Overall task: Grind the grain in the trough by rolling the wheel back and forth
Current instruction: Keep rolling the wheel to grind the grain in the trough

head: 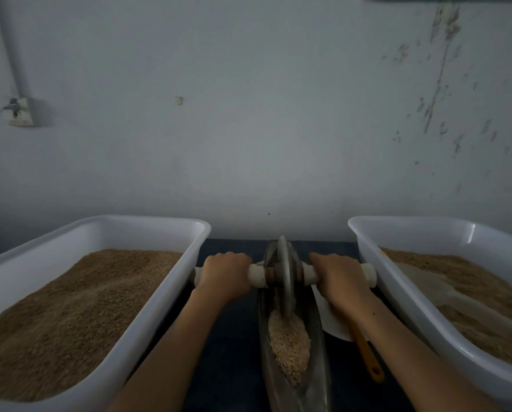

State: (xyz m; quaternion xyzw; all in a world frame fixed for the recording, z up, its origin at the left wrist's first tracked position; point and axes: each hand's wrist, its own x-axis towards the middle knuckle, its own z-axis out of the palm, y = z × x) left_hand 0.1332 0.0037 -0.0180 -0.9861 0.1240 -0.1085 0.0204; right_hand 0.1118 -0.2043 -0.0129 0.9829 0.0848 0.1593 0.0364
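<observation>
With the left hand and the right hand each closed around an end of the handle, the wheel stands near the far end of the trough, so uneven pushing may tip it and spill the grain.

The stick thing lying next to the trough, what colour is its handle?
Orange. The handle shows in the head view, right of the trough.

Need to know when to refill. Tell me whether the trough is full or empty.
Partly full. Pale grain lies heaped in the near half of the trough, below its rim; the wheel hides the far half.
</observation>
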